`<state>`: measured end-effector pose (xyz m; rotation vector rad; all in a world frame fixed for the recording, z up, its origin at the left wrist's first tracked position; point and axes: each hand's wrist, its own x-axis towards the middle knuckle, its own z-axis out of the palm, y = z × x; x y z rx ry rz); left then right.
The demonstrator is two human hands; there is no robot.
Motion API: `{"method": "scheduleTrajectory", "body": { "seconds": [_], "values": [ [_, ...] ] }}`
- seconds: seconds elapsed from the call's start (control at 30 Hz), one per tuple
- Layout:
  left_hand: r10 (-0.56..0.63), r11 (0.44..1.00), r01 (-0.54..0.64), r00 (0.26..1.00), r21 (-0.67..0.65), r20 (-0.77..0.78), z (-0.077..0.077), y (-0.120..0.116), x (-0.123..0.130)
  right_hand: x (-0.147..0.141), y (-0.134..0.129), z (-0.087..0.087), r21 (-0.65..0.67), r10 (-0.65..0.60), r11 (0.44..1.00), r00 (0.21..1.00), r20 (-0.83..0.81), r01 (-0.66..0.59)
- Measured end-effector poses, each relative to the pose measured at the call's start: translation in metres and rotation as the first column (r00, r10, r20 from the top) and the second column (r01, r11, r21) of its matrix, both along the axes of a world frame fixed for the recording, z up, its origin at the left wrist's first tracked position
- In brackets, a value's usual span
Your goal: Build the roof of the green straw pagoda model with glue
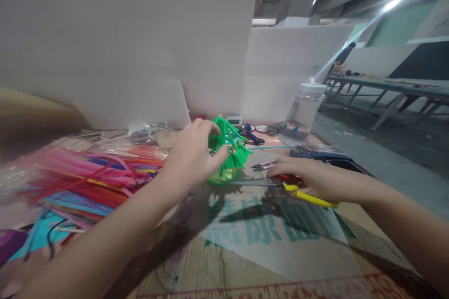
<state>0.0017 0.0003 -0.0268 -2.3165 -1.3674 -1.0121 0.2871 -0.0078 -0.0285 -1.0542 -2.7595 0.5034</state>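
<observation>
My left hand curves around the left side of a small green structure made of thin green strips, its thumb and fingers touching it. The structure stands upright on a round light-green base. My right hand rests low on the table at the right, its fingers bent over small tools. Yellow-handled scissors lie under its palm, with the blades pointing left toward the base. Small snips touch its fingertips. Whether the right fingers grip either tool is hard to tell.
Colourful fuzzy sticks lie in a heap at the left. A clear bottle stands at the back right, near a dark blue glue gun. White boards rise behind. A printed plastic sheet covers the front.
</observation>
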Motion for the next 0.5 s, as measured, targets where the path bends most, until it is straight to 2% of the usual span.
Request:
{"method": "scheduleTrajectory", "body": {
  "seconds": [0.13, 0.23, 0.33, 0.5],
  "values": [
    [0.023, 1.000, -0.021, 0.996, -0.018, 0.081, 0.011, 0.010, -0.003, -0.005, 0.000, -0.009, 0.006, 0.016, 1.000, 0.995, 0.096, -0.016],
    [0.016, 0.997, -0.009, 0.996, -0.083, 0.087, 0.009, 0.012, -0.005, -0.009, 0.001, -0.022, 0.017, 0.051, 0.998, 0.992, 0.114, -0.053],
    [-0.009, 0.996, 0.018, 0.996, -0.091, 0.094, 0.005, 0.012, -0.003, -0.012, 0.001, -0.029, -0.009, 0.080, 0.997, 0.990, 0.117, -0.080],
    [-0.060, 0.991, 0.073, 0.991, -0.112, 0.118, 0.005, 0.012, -0.006, -0.010, 0.000, -0.019, -0.043, 0.030, 0.999, 0.997, 0.068, -0.027]
  ]
}}
